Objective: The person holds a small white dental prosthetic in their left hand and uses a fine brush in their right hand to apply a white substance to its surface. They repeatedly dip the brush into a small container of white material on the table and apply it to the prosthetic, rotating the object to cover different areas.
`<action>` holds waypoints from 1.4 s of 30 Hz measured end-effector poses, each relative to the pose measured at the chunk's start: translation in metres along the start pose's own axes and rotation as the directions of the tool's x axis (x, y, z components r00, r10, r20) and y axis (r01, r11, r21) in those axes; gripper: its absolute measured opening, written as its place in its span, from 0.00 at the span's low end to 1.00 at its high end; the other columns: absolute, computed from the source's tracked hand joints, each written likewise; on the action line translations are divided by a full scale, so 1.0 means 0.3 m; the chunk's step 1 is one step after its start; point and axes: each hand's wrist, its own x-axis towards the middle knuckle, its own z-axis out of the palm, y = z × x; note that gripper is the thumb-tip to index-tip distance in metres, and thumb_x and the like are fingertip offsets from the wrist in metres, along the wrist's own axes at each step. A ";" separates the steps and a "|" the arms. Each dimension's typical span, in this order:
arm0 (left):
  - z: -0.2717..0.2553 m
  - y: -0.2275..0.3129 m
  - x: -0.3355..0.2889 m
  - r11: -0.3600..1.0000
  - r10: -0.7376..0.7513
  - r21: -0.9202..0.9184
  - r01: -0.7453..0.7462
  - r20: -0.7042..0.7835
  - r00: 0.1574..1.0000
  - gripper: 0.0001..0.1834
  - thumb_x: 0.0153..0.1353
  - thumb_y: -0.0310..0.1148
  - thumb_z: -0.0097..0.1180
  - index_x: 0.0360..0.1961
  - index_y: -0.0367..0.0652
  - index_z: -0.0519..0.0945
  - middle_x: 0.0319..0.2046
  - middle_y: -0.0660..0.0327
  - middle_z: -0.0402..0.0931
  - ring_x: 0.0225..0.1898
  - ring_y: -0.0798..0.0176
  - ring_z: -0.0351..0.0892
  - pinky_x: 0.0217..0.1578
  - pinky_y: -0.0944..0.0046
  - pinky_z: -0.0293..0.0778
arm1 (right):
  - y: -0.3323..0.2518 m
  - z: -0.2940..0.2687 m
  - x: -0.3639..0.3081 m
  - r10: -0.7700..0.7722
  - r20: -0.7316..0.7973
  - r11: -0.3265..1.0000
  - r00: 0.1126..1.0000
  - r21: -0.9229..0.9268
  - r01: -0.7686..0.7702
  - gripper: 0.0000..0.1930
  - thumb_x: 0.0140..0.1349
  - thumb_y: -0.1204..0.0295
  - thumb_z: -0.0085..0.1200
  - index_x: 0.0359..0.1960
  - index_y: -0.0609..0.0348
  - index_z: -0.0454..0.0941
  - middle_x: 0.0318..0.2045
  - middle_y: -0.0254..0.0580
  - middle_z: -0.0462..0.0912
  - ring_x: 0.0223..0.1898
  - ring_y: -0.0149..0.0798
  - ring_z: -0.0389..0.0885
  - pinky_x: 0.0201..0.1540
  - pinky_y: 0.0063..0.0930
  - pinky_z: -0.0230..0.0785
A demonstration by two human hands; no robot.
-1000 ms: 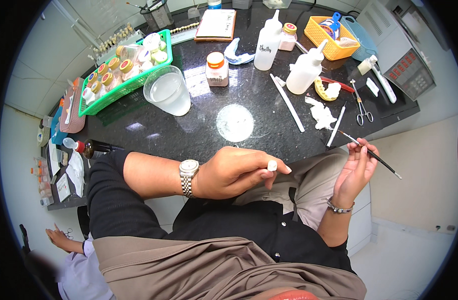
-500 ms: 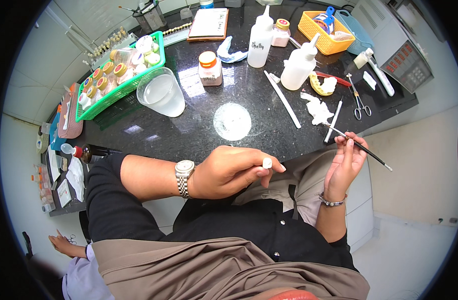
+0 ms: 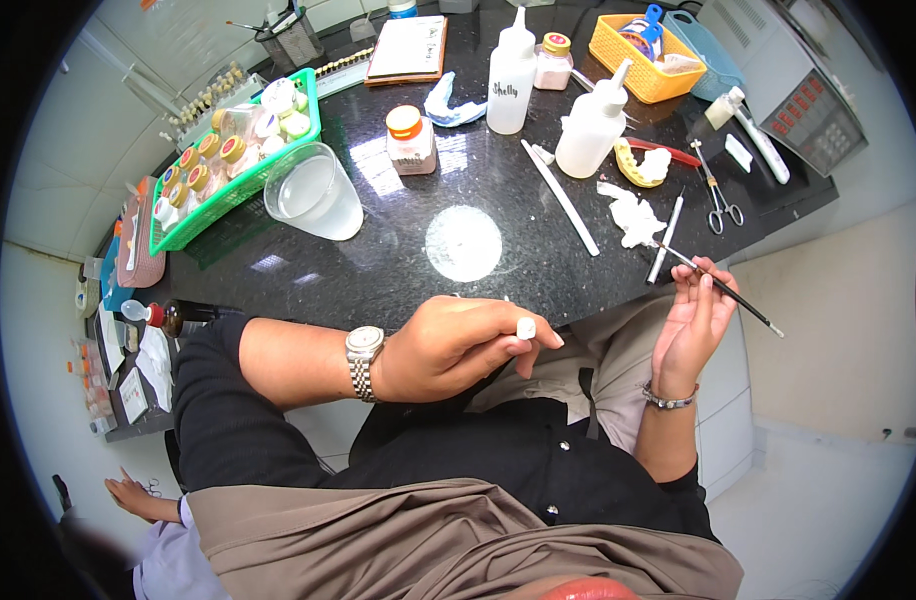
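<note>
Over my lap at the table's front edge, my left hand point(image 3: 458, 348) pinches a small white tooth crown point(image 3: 525, 328) between thumb and forefinger. My right hand point(image 3: 696, 312), farther right, grips a thin brush point(image 3: 735, 295) with a black handle. The brush slants, its metal-collared tip up and left beside a crumpled white tissue point(image 3: 636, 218). Whether tip and tissue touch I cannot tell. Close to that tip lies a slim white-grey pen-like tool point(image 3: 666, 240). A yellowish dental cast point(image 3: 630, 168) with white material on it sits behind the tissue.
Two white squeeze bottles point(image 3: 511, 88) and a jar with an orange lid point(image 3: 411, 143) stand at the back. Left are a clear cup of liquid point(image 3: 323, 200) and a green basket point(image 3: 228, 190) of jars. Scissor-handled forceps point(image 3: 718, 195) lie right. Another person's hand point(image 3: 138, 498) shows lower left.
The view has shifted slightly. Both hands keep nearly the same pose, the left still pinching the tooth crown and the right still holding the brush.
</note>
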 end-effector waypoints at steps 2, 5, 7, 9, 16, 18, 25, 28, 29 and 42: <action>0.011 -0.014 0.000 0.997 0.049 0.056 -0.047 -0.042 0.998 0.10 0.62 0.27 0.41 0.38 0.42 0.75 0.20 0.64 0.76 0.15 0.72 0.71 0.18 0.73 0.67 | -0.003 0.002 -0.001 0.008 -0.001 1.000 1.000 0.004 -0.008 0.07 0.62 0.80 0.37 0.42 0.61 0.61 0.41 0.48 0.69 0.38 0.36 0.73 0.46 0.31 0.69; 0.006 -0.002 0.003 0.999 0.015 0.051 -0.014 -0.012 1.000 0.10 0.61 0.25 0.40 0.38 0.41 0.75 0.19 0.64 0.76 0.14 0.72 0.70 0.17 0.73 0.67 | -0.005 -0.002 -0.001 0.025 -0.007 1.000 1.000 0.008 -0.025 0.08 0.62 0.80 0.37 0.42 0.60 0.61 0.41 0.48 0.69 0.38 0.36 0.73 0.46 0.31 0.69; 0.002 0.001 0.005 0.999 -0.035 -0.002 0.035 0.011 0.999 0.09 0.60 0.25 0.43 0.38 0.39 0.75 0.21 0.61 0.76 0.20 0.67 0.74 0.22 0.70 0.69 | -0.011 -0.003 0.003 0.025 -0.007 0.999 1.000 0.023 -0.025 0.08 0.62 0.80 0.37 0.42 0.60 0.61 0.41 0.48 0.69 0.37 0.36 0.73 0.45 0.31 0.69; 0.007 -0.003 -0.002 0.997 -0.068 -0.046 0.068 0.015 0.998 0.08 0.60 0.26 0.44 0.38 0.38 0.75 0.22 0.61 0.76 0.22 0.65 0.76 0.23 0.69 0.70 | -0.009 -0.002 0.006 0.027 -0.008 0.999 1.000 0.029 -0.027 0.08 0.62 0.81 0.38 0.42 0.60 0.61 0.41 0.48 0.70 0.37 0.36 0.74 0.45 0.30 0.69; -0.003 0.012 0.001 0.992 -0.127 0.017 0.126 0.054 0.990 0.09 0.62 0.28 0.43 0.38 0.39 0.75 0.21 0.61 0.76 0.20 0.66 0.75 0.22 0.70 0.70 | 0.005 -0.007 0.038 -0.027 0.073 0.996 0.997 -0.079 0.033 0.08 0.60 0.83 0.42 0.40 0.60 0.62 0.39 0.46 0.72 0.36 0.32 0.74 0.43 0.26 0.69; -0.001 0.011 0.001 0.993 -0.121 0.006 0.121 0.051 0.991 0.09 0.62 0.29 0.43 0.38 0.39 0.75 0.21 0.61 0.76 0.20 0.66 0.76 0.22 0.70 0.70 | 0.005 -0.001 0.038 -0.060 0.111 0.986 0.992 -0.149 0.076 0.09 0.59 0.84 0.42 0.40 0.61 0.62 0.39 0.46 0.72 0.36 0.31 0.74 0.42 0.24 0.69; 0.008 -0.002 -0.004 0.999 -0.054 0.006 0.054 0.042 0.998 0.09 0.61 0.29 0.44 0.38 0.39 0.75 0.21 0.61 0.76 0.21 0.65 0.76 0.22 0.70 0.70 | -0.015 -0.001 0.029 -0.134 0.205 0.940 0.970 -0.284 0.190 0.09 0.58 0.84 0.43 0.39 0.63 0.62 0.38 0.44 0.71 0.36 0.28 0.73 0.42 0.20 0.68; 0.011 -0.004 -0.005 0.999 -0.034 0.003 0.034 0.042 0.999 0.09 0.61 0.29 0.44 0.37 0.39 0.75 0.21 0.61 0.76 0.20 0.66 0.76 0.21 0.70 0.70 | -0.035 0.004 0.039 -0.190 0.189 0.930 0.963 -0.280 0.239 0.09 0.58 0.84 0.44 0.39 0.63 0.62 0.37 0.44 0.71 0.34 0.28 0.73 0.40 0.19 0.69; 0.012 -0.006 -0.006 1.000 -0.025 0.000 0.025 0.038 0.999 0.08 0.61 0.28 0.44 0.37 0.39 0.75 0.21 0.61 0.76 0.19 0.67 0.76 0.21 0.70 0.70 | -0.040 0.007 0.044 -0.205 0.180 0.929 0.962 -0.275 0.250 0.09 0.58 0.84 0.44 0.39 0.63 0.62 0.37 0.44 0.71 0.33 0.27 0.73 0.39 0.19 0.69; 0.010 -0.004 -0.012 0.995 0.004 -0.101 0.005 0.085 0.996 0.10 0.61 0.25 0.41 0.39 0.38 0.75 0.21 0.63 0.76 0.16 0.70 0.73 0.19 0.72 0.69 | -0.046 0.023 0.097 -0.186 0.085 0.929 0.979 -0.311 0.203 0.08 0.60 0.81 0.44 0.38 0.59 0.61 0.30 0.40 0.71 0.26 0.28 0.72 0.28 0.18 0.65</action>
